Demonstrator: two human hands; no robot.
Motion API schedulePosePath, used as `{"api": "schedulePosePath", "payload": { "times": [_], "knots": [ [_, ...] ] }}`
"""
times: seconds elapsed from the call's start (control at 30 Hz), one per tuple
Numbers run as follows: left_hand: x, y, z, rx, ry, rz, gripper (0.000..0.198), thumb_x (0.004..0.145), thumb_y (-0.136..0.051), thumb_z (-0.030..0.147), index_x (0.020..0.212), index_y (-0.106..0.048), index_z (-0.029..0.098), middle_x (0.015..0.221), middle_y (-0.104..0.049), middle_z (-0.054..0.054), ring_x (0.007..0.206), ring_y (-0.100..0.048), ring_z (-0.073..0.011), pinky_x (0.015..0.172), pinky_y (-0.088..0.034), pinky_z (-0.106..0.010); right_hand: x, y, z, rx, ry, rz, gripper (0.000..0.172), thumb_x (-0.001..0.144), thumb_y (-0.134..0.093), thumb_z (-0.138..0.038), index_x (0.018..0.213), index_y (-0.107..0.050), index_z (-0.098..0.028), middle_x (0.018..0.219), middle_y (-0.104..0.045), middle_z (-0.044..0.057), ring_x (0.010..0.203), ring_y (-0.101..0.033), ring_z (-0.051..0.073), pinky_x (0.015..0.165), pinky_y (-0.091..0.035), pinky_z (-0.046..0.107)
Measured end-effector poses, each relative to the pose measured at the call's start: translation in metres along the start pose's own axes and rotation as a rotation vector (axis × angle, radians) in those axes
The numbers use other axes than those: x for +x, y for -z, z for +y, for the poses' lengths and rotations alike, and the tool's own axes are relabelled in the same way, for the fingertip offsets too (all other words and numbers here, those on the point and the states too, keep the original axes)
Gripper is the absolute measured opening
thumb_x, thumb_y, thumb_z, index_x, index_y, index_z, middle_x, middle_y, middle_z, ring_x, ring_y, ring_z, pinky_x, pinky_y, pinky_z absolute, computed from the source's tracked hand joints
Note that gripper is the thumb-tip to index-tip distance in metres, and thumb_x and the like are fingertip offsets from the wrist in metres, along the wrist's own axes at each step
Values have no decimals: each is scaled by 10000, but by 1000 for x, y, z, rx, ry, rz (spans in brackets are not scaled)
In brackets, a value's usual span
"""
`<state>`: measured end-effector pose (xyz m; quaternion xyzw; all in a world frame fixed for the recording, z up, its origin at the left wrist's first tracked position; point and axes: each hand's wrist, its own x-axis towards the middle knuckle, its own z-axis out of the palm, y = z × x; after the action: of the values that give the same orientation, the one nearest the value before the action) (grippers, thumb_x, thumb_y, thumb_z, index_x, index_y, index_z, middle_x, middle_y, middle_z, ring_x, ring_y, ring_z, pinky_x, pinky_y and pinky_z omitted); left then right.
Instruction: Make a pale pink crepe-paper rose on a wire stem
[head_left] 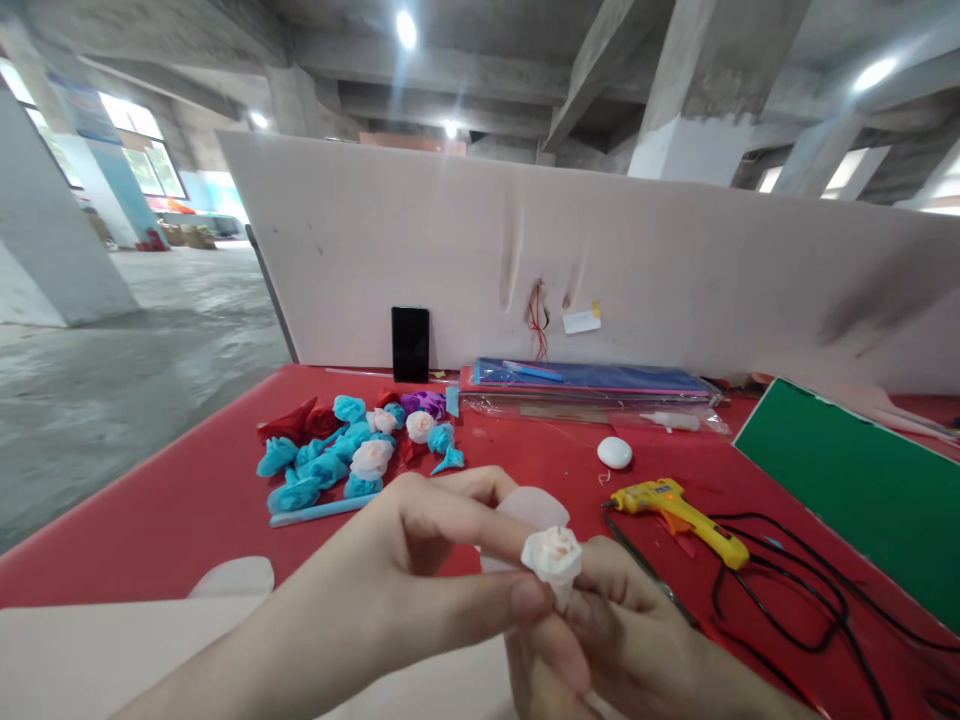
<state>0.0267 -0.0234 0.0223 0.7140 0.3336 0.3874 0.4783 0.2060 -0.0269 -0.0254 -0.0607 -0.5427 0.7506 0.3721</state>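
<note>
Between my two hands is a small white paper flower (553,556) with a tightly rolled, pinkish centre. My left hand (427,560) has its thumb and index finger closed around the flower's left side. From the right and below, my right hand (626,620) pinches the flower's base, its fingers partly hidden. Just behind my left fingers a pale rounded petal piece (534,506) shows; whether it touches the flower I cannot tell. Another pale rounded piece (236,577) lies left of my left forearm, by a white sheet (82,655).
Blue, pink, red and purple crepe-paper flowers (326,465) are heaped at back left. A yellow glue gun (686,515) with black cable lies right, near a white egg-shaped object (615,453) and a green board (862,500). A black phone (410,345) leans on the back panel.
</note>
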Motion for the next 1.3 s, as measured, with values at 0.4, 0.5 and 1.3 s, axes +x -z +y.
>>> {"api": "schedulePosePath", "payload": {
  "times": [0.4,0.5,1.3],
  "knots": [
    [3,-5,-1,-169,-77,17,157,823,-767,166,764,-846,288,696,-746,18,721,-691,-138,680,-592,-181,0,-12,-12,-452,119,175,444,1024,-582,-474,692,-640,-184,595,-631,-7,554,-568,101,592,-525,176],
    [7,-8,0,-148,-171,126,266,788,-727,83,720,-842,313,639,-692,48,600,-632,-86,575,-550,-116,2,-16,-18,-976,389,362,387,1049,-579,-305,708,-702,-168,613,-718,-4,535,-642,80,576,-526,110],
    [1,8,8,127,-164,500,494,712,-804,175,1148,-751,400,702,-751,119,672,-770,-120,606,-582,-106,2,7,-10,-1151,579,376,202,1024,-614,-253,889,-755,-203,909,-762,49,772,-726,144,732,-613,218]
  ]
}}
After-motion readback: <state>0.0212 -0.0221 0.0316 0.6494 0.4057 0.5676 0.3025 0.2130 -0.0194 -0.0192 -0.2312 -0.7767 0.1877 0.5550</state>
